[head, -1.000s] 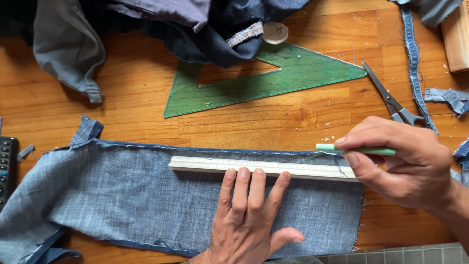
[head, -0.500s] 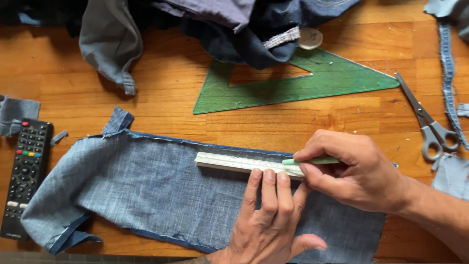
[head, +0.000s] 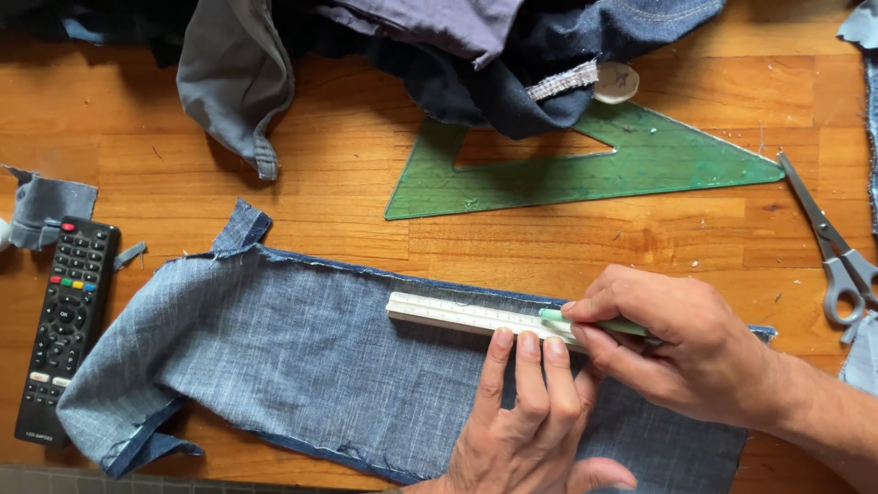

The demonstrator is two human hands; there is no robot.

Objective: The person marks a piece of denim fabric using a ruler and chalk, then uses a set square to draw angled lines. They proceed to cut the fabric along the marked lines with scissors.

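A long piece of blue denim [head: 302, 357] lies flat across the wooden table [head: 119, 155]. A white ruler [head: 453, 312] rests along its upper edge. My left hand [head: 530, 416] presses flat on the ruler and cloth, fingers spread a little. My right hand [head: 677, 343] grips a pale green marker [head: 585, 319] with its tip against the ruler's far edge, about midway along the denim.
A green triangular set square [head: 631, 169] lies behind the denim. Grey scissors [head: 837, 252] sit at the right edge. A black remote control [head: 66, 325] lies at the left. Heaped dark clothes [head: 384, 46] fill the back. Denim scraps [head: 46, 209] lie at the left.
My right hand has slid the green marker leftward along the ruler. My left hand has stayed pressing on the ruler. The camera view has shifted left, bringing the remote into sight.
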